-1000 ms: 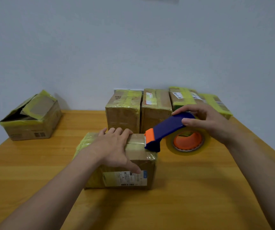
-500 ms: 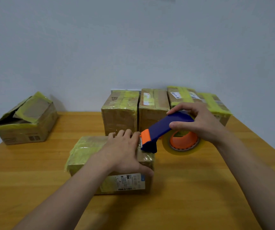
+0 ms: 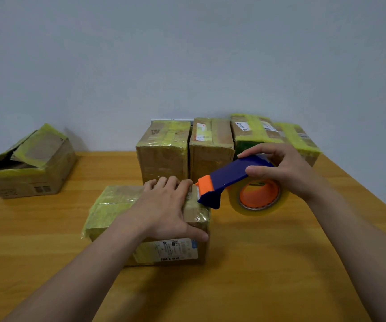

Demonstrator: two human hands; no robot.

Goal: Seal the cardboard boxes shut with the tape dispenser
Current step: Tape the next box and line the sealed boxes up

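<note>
A low cardboard box (image 3: pixel 115 205) wrapped in yellowish tape lies on the wooden table (image 3: pixel 257 263) in front of me. My left hand (image 3: pixel 166 210) lies on its top, fingers spread toward the far right edge and thumb hooked over the near side. My right hand (image 3: pixel 282 170) grips the blue handle of the tape dispenser (image 3: pixel 231 177). Its orange blade end touches the box's right top edge beside my left fingertips. The clear tape roll (image 3: pixel 259 198) with an orange core hangs to the right of the box.
Several taped boxes (image 3: pixel 164 149) stand in a row against the wall behind. A box (image 3: pixel 29 166) with raised flaps sits at the far left of the table. The table's right edge runs diagonally at the right.
The dispenser's blade end has stayed at the box's right top edge while my left hand shifted slightly toward it. The view moved a little, so the box sits lower in frame.
</note>
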